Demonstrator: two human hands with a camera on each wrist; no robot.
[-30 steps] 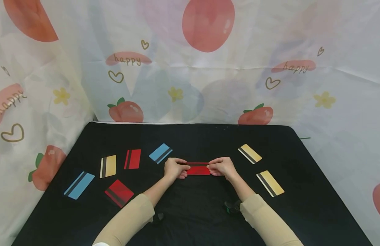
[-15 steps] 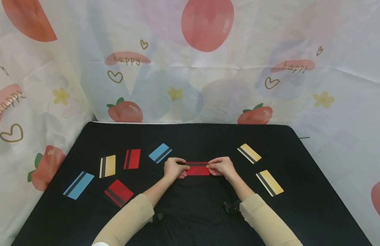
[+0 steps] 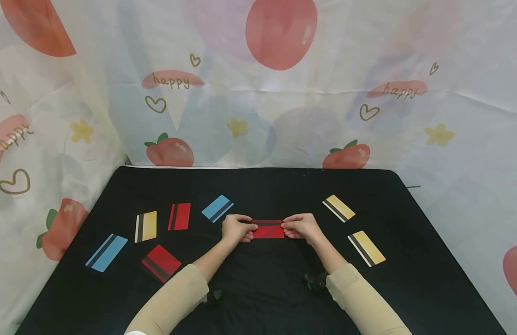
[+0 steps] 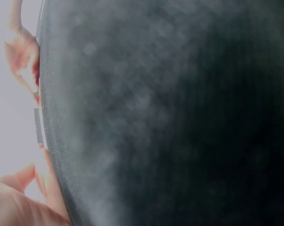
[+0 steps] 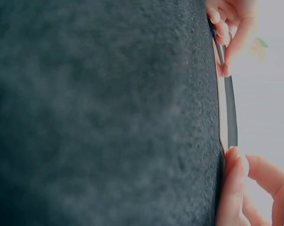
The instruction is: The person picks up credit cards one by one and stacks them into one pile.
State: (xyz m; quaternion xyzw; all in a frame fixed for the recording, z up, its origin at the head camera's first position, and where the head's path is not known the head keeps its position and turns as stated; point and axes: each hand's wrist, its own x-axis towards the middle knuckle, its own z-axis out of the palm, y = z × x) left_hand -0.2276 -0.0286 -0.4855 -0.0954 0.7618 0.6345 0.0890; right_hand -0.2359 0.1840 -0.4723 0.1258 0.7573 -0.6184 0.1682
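Note:
A red card with a dark stripe (image 3: 269,231) lies at the middle of the black table, its long sides running left to right. My left hand (image 3: 237,229) pinches its left end between thumb and fingers. At the right end, my right hand (image 3: 302,228) pinches it the same way. The right wrist view shows the card edge-on (image 5: 223,110), low against the black surface, with fingertips at both ends. In the left wrist view the left hand (image 4: 31,197) is near and the right hand (image 4: 24,56) far; the card between them is washed out.
Left of the hands lie blue cards (image 3: 218,208) (image 3: 106,252), red cards (image 3: 179,216) (image 3: 161,263) and a gold card (image 3: 146,226). Two gold cards (image 3: 339,208) (image 3: 366,249) lie to the right. A fruit-patterned curtain (image 3: 258,116) hangs behind the black table (image 3: 258,186).

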